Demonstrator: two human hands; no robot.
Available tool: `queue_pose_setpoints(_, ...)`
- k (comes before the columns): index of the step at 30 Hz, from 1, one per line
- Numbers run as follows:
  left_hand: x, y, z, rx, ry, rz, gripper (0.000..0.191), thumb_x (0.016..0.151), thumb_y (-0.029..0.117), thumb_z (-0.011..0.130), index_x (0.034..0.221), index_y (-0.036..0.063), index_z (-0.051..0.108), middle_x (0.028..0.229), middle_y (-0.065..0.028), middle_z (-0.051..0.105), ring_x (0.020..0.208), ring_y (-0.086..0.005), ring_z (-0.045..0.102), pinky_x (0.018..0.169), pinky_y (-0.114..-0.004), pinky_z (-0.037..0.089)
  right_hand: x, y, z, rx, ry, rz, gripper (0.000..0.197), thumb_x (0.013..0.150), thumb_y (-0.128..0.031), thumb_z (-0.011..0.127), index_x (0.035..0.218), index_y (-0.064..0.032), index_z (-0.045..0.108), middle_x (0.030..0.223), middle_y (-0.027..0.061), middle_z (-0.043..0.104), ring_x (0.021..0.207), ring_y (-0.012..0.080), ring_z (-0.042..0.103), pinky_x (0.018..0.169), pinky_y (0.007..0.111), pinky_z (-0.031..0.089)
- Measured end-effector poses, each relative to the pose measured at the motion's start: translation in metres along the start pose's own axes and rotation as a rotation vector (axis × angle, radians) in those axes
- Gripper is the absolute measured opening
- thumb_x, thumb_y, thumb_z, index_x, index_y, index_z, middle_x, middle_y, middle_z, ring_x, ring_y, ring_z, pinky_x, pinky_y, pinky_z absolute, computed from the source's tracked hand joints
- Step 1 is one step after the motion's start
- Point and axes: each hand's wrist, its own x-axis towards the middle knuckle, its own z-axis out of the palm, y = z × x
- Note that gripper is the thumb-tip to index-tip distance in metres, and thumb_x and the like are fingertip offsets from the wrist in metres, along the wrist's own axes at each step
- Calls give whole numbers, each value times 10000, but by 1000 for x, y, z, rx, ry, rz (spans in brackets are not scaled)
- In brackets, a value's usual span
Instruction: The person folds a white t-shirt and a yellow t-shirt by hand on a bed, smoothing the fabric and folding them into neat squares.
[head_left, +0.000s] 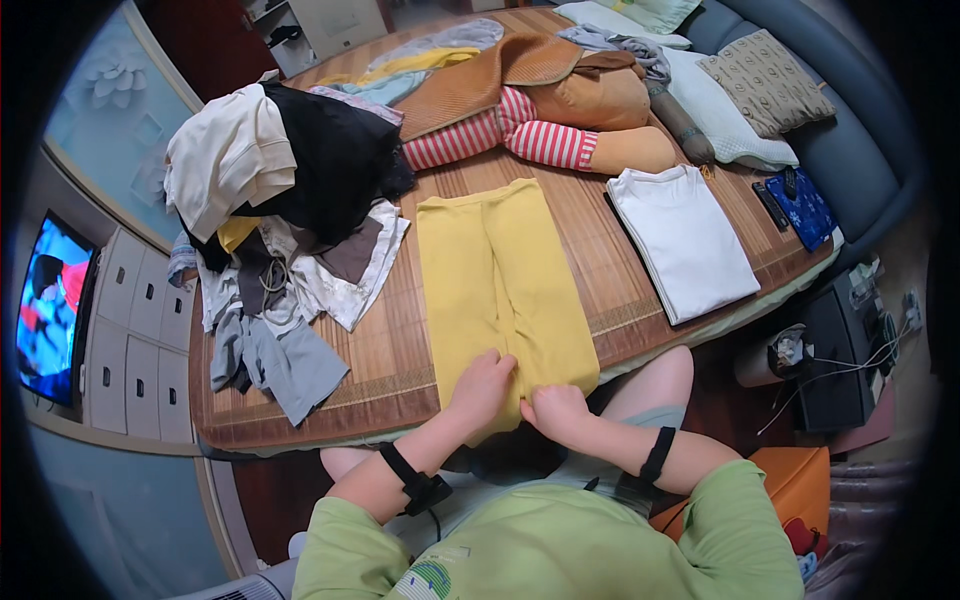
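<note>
A yellow garment, which looks like a pair of trousers (480, 262), lies lengthwise on the bed's woven mat (390, 330), its near end hanging over the front edge. My left hand (480, 386) grips the cloth near that edge, fingers curled into it. Just to the right and slightly lower, my right hand (556, 411) pinches the same cloth. A folded white shirt (686, 240) lies on a dark folded layer to the right. On the left is a heap with a cream garment (232, 157), a black garment (330, 157) and grey shorts (281, 367).
Across the back lie a large stuffed toy with striped limbs (555, 142), a brown woven mat (457, 90) and pillows (686, 105). A remote control (770, 206) and blue pouch (802, 210) are at the right. A waste bin (765, 360) stands beside the bed.
</note>
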Motion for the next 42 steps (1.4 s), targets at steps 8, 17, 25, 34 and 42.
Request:
queue_pose_setpoints(8, 5, -4, 7, -101, 31, 62, 92, 836, 87, 541, 913, 37, 546, 856, -181, 547, 821, -375, 553, 722, -438, 460, -3, -6, -5, -5, -4, 43, 289, 794, -243, 531, 637, -30, 647, 634, 178, 636, 595, 330, 648, 574, 434, 524)
queue_pose_setpoints(17, 7, 0, 13, -210, 100, 92, 80, 837, 67, 529, 899, 17, 526, 873, -186, 536, 862, -373, 530, 738, -420, 445, -11, -9, -24, 70, 40, 3, 262, 765, -252, 562, 640, -32, 631, 598, 177, 612, 558, 337, 624, 561, 443, 514)
queue_pose_setpoints(25, 10, -3, 18, -226, 109, 70, 96, 836, 60, 525, 922, 18, 533, 882, -183, 531, 881, -369, 525, 752, -411, 445, -4, -8, -8, 55, 0, -59, 269, 765, -234, 539, 627, -33, 654, 628, 190, 630, 583, 339, 645, 561, 435, 525)
queue_pose_setpoints(34, -9, 0, -15, -219, 103, 26, 152, 829, 147, 574, 883, 6, 559, 767, -180, 597, 747, -367, 587, 664, -423, 470, -20, 16, -22, -21, -409, -16, 372, 811, -331, 542, 818, 13, 683, 774, 220, 659, 777, 366, 659, 715, 441, 532)
queue_pose_setpoints(42, -93, -43, -31, -157, -536, -456, 425, 865, 376, 582, 1076, 13, 641, 868, -202, 671, 794, -309, 657, 729, -371, 498, -50, 115, 19, 438, -97, 436, 544, 828, -423, 589, 939, 109, 621, 907, 278, 642, 930, 371, 627, 819, 432, 489)
